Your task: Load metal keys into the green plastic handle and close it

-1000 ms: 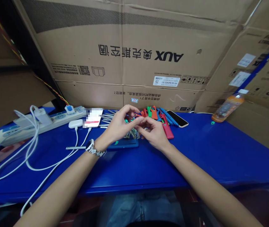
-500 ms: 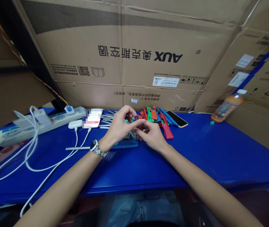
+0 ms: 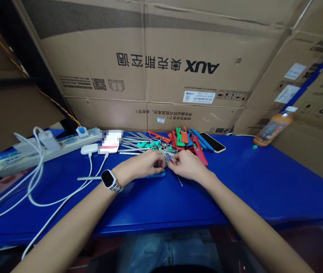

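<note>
My left hand [image 3: 150, 163], wearing a watch [image 3: 108, 178], is curled with its fingertips pressed together; what it may hold is hidden. Close beside it, my right hand [image 3: 188, 163] has its fingers pinched at a small purple piece [image 3: 168, 157] in the gap between the hands. A thin metal rod [image 3: 180, 181] sticks out below the right fingers. Just behind the hands lies a heap of small green parts [image 3: 147, 144] and thin metal pieces. Partly covered by my left hand is a blue handle-like part [image 3: 159, 174] on the table.
Red handles [image 3: 198, 151], green and orange ones, and blue sticks [image 3: 203, 141] lie behind right, near a phone [image 3: 213, 143]. Metal rods [image 3: 130, 145] lie behind left. A power strip [image 3: 67, 144] and white cables [image 3: 61, 201] occupy the left; an orange drink bottle [image 3: 273, 129] stands tilted at right.
Both hands have come down lower and nearer the table, uncovering the green parts and an orange piece behind. The thin rod now shows below my right hand.
</note>
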The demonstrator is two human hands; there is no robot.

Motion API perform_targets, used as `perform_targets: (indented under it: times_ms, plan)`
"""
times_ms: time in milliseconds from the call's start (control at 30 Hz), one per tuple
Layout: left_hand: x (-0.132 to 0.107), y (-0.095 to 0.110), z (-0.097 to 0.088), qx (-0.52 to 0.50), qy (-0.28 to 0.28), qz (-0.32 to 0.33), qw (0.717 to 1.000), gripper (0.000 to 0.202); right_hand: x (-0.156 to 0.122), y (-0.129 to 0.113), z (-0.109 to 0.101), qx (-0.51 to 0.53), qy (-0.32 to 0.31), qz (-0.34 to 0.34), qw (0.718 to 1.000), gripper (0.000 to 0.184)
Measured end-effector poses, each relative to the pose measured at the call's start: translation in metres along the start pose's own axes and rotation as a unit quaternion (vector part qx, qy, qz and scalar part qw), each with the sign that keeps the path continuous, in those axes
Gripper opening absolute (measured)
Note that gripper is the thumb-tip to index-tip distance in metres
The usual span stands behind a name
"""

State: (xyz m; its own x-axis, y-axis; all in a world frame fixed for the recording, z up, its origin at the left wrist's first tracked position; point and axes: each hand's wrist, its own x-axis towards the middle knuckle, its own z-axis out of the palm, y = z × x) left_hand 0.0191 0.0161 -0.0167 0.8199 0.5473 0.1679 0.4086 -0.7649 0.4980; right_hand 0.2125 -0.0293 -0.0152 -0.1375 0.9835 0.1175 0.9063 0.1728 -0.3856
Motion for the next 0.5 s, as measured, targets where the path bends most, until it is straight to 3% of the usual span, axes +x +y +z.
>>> perform_targets:
  times_ms: [233,367,500]
  plan:
    - [0.000,0.008,0.003,0.028,0.002,-0.021,0.999,0.007,-0.005,-0.005,0.005,-0.093,-0.010,0.019,0.995,0.025]
    - [0.001,0.011,0.006,0.018,0.000,-0.032,0.999,0.014,-0.005,-0.006,0.000,-0.064,0.014,-0.012,0.998,0.012]
    - [0.002,0.009,0.007,-0.001,0.007,-0.023,1.000,0.021,-0.006,-0.005,-0.004,0.008,-0.031,-0.088,0.996,0.012]
